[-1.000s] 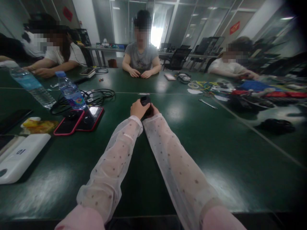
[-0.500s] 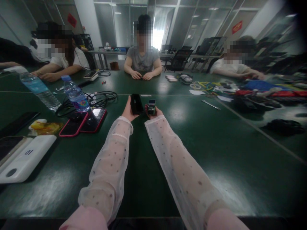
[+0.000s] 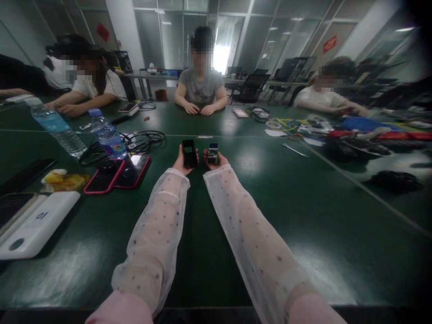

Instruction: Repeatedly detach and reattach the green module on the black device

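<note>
Over the green table [image 3: 229,252] I hold two small things side by side, a short gap apart. My left hand [image 3: 179,163] has its fingers wrapped round a black rectangular casing [image 3: 191,158], which stands tilted with its face toward me. A lighter rectangle shows in its upper part; I cannot tell whether that is an opening or a screen. In my right hand [image 3: 221,161] is a small electronic module [image 3: 213,154] with a little screen at the top and greenish circuitry below. Sheer dotted sleeves cover both my forearms.
At left lie two pink-edged phones [image 3: 133,173], a white power bank [image 3: 42,225], water bottles [image 3: 107,137] and black cables [image 3: 145,139]. On the right are a wrench [image 3: 294,150] and a heap of wires [image 3: 290,123]. Several people sit around the table, one directly opposite [image 3: 201,87].
My left hand has turned the black casing so more of its face shows, and it sits slightly lower and further left. The right hand's module is nearly unmoved. The view shifted slightly.
</note>
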`<state>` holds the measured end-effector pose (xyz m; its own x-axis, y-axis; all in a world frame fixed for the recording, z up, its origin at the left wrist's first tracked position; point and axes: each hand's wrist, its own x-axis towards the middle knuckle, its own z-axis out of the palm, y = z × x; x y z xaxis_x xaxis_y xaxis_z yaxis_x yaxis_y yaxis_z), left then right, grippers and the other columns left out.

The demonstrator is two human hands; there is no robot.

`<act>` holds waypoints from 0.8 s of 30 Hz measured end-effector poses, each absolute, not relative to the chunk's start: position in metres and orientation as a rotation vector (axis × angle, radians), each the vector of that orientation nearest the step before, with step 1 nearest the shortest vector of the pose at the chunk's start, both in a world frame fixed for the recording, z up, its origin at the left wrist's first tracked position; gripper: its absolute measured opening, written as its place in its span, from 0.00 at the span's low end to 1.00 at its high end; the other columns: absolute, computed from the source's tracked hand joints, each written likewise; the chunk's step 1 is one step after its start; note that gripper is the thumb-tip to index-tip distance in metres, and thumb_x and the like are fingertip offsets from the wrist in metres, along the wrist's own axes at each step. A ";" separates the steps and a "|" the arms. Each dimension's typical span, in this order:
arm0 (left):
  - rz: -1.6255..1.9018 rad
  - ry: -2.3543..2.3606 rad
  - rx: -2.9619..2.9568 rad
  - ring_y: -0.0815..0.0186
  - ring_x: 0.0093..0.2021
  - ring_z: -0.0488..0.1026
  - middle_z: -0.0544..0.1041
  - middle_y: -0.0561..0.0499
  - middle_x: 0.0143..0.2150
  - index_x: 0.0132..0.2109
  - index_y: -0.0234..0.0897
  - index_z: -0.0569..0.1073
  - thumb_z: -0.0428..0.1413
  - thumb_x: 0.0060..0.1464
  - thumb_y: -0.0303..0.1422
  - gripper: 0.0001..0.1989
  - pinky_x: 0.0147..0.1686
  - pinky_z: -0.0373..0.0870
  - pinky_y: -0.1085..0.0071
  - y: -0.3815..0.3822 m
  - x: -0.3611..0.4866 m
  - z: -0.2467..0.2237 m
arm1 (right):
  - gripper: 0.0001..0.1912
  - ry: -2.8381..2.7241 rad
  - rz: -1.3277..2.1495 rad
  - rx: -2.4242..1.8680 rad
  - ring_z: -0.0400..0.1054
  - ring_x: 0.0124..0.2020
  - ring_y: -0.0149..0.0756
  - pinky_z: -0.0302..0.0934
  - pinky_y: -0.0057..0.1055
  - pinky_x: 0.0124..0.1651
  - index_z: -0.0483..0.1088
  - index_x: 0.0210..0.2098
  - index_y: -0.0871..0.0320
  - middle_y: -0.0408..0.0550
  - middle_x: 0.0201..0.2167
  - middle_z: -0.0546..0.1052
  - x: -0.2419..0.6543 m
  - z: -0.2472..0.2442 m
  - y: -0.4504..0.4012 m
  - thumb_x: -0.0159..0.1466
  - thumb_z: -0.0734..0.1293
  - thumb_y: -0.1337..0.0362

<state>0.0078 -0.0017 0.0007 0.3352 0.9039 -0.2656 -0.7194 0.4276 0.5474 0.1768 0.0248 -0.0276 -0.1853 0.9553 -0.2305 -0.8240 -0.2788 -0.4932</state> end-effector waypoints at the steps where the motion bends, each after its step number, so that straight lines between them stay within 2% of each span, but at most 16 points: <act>1: 1.086 0.585 0.361 0.66 0.26 0.73 0.75 0.47 0.27 0.52 0.29 0.72 0.39 0.59 0.58 0.37 0.29 0.70 0.70 -0.002 0.008 0.001 | 0.18 -0.308 1.770 -0.585 0.76 0.36 0.34 0.73 0.29 0.35 0.70 0.44 0.61 0.51 0.32 0.80 0.177 -0.027 0.025 0.71 0.52 0.59; 15: 1.136 0.568 0.330 0.66 0.28 0.74 0.76 0.48 0.28 0.44 0.34 0.73 0.40 0.57 0.60 0.35 0.31 0.72 0.67 -0.006 0.006 0.002 | 0.18 -0.303 1.764 -0.594 0.77 0.35 0.33 0.73 0.28 0.35 0.70 0.43 0.60 0.50 0.32 0.81 0.177 -0.028 0.025 0.72 0.52 0.60; 20: 1.148 0.578 0.338 0.66 0.28 0.74 0.75 0.48 0.28 0.43 0.35 0.73 0.39 0.55 0.63 0.36 0.32 0.72 0.67 -0.005 0.006 -0.001 | 0.18 -0.300 1.771 -0.619 0.75 0.30 0.32 0.71 0.25 0.29 0.70 0.46 0.61 0.49 0.31 0.80 0.177 -0.023 0.023 0.71 0.52 0.59; 24: 1.137 0.598 0.374 0.66 0.29 0.74 0.75 0.48 0.28 0.40 0.36 0.73 0.38 0.54 0.63 0.36 0.33 0.72 0.67 0.002 0.007 -0.006 | 0.18 -0.298 1.758 -0.652 0.73 0.27 0.30 0.69 0.22 0.26 0.70 0.43 0.61 0.48 0.29 0.79 0.177 -0.016 0.020 0.72 0.52 0.59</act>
<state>0.0067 0.0019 -0.0063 0.2910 0.9229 -0.2521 -0.7308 0.3844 0.5640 0.1769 0.0199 -0.0164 -0.1665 0.9479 -0.2716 -0.8052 -0.2897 -0.5174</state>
